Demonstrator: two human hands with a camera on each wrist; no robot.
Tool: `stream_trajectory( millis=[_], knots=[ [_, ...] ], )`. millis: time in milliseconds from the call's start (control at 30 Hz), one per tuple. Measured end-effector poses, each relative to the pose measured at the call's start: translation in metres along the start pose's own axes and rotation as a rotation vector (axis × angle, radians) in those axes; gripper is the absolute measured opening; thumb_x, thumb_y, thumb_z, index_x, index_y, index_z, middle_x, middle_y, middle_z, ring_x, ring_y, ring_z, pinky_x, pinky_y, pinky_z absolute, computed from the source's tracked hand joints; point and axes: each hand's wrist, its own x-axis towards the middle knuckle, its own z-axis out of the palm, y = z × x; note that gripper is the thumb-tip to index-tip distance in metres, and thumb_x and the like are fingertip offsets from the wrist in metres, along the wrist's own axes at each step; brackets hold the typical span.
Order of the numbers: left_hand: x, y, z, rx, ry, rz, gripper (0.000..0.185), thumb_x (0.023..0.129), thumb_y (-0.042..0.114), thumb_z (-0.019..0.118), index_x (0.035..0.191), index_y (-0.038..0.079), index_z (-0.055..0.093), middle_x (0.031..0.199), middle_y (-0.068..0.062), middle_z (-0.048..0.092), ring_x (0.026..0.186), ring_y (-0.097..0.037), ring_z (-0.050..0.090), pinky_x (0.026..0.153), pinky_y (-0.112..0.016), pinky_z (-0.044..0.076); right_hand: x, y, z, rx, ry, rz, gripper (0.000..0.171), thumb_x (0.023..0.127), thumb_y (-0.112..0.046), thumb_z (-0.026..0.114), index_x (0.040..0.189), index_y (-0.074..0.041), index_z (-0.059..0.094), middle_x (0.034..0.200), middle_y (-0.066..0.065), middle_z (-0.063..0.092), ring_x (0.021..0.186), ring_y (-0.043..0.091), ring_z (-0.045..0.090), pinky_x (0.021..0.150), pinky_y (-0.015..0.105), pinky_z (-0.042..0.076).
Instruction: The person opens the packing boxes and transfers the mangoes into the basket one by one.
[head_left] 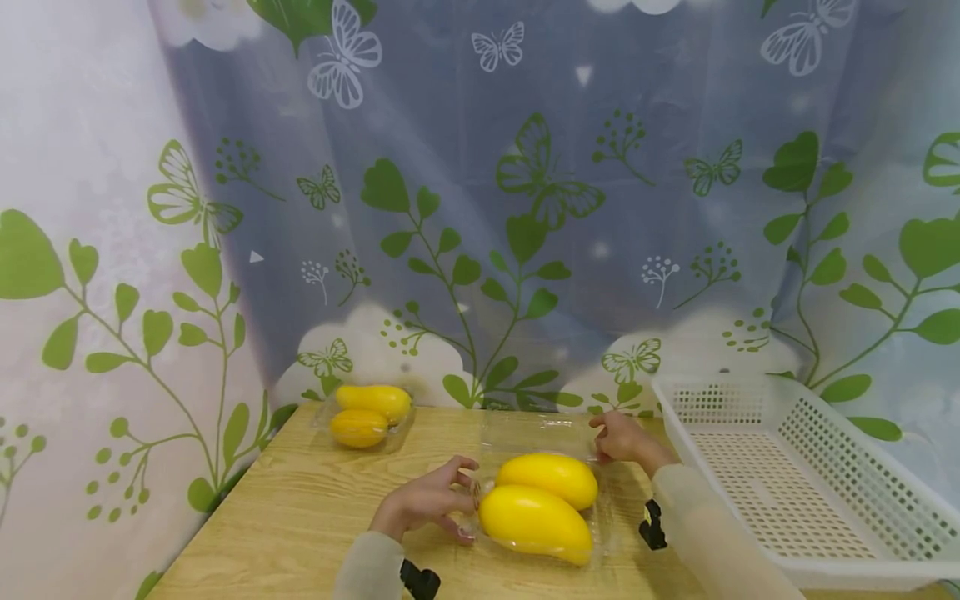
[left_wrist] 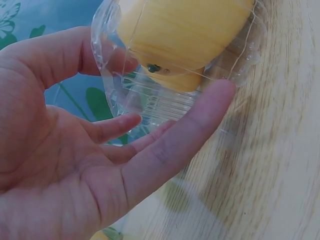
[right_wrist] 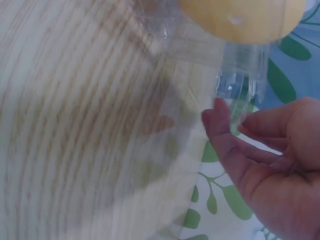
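I've got the left hand [head_left: 431, 500] loosely spread, fingertips at the left end of the clear container [left_wrist: 160, 102], two yellow fruits [head_left: 536, 504] inside. Right hand [head_left: 626, 439] farther out, at the open lid's [head_left: 536, 435] right edge; can't tell if it's pinching. White basket [head_left: 855, 573] right; more yellow fruits [head_left: 375, 404] far left.

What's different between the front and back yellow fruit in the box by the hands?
The front fruit is in full view through the plastic, while the back fruit is partly hidden behind it. The front fruit narrows toward its right end; the back fruit's right end is broadly rounded. Both are yellow and lie in the same clear box.
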Motion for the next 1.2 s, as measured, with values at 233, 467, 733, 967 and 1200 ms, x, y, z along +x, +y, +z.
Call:
stream_trajectory(
  millis=[233,467,733,967,1200],
  knots=[
    [-0.001,-0.001,0.0,-0.006,0.004,-0.015,0.077,0.087,0.003,0.064,0.154,0.001,0.026,0.149,-0.027,0.033,0.112,-0.03,0.061,0.075,-0.044,0.067,-0.006,-0.007,-0.005,-0.13,-0.073,-0.024,0.046,0.101,0.003,0.051,0.144,0.015,0.045,0.104,0.031,0.068,0.062,0.016,0.056,0.061,0.034,0.058],
    [0.0,-0.001,0.0,0.011,0.006,0.006,0.075,0.089,0.003,0.063,0.154,0.0,0.026,0.149,-0.028,0.033,0.112,-0.03,0.06,0.076,-0.046,0.067,-0.009,-0.017,-0.009,-0.202,-0.105,0.001,0.048,0.103,-0.004,0.054,0.148,0.008,0.044,0.132,0.038,0.057,0.103,0.037,0.069,0.069,0.041,0.066],
    [0.004,-0.004,-0.001,0.048,0.027,0.032,0.071,0.093,0.009,0.063,0.153,0.002,0.026,0.14,-0.025,0.04,0.096,-0.025,0.063,0.07,-0.036,0.066,-0.012,-0.018,-0.012,-0.124,-0.141,-0.002,0.049,0.103,-0.005,0.054,0.149,0.008,0.043,0.136,0.043,0.051,0.096,0.033,0.07,0.073,0.044,0.066],
    [0.006,-0.006,0.006,0.028,0.04,0.047,0.066,0.095,0.011,0.06,0.149,0.0,0.024,0.131,-0.021,0.037,0.098,-0.024,0.058,0.064,-0.031,0.064,-0.011,-0.014,-0.01,-0.081,-0.148,-0.007,0.049,0.102,-0.005,0.053,0.149,0.009,0.042,0.144,0.046,0.043,0.104,0.04,0.07,0.075,0.044,0.066],
    [0.007,-0.006,0.009,0.023,0.051,0.025,0.066,0.094,0.011,0.059,0.149,0.001,0.024,0.131,-0.021,0.037,0.104,-0.026,0.057,0.066,-0.033,0.065,-0.013,-0.016,-0.012,-0.118,-0.138,-0.032,0.049,0.102,-0.006,0.054,0.148,0.009,0.043,0.145,0.045,0.043,0.117,0.048,0.064,0.074,0.044,0.066]
  ],
)
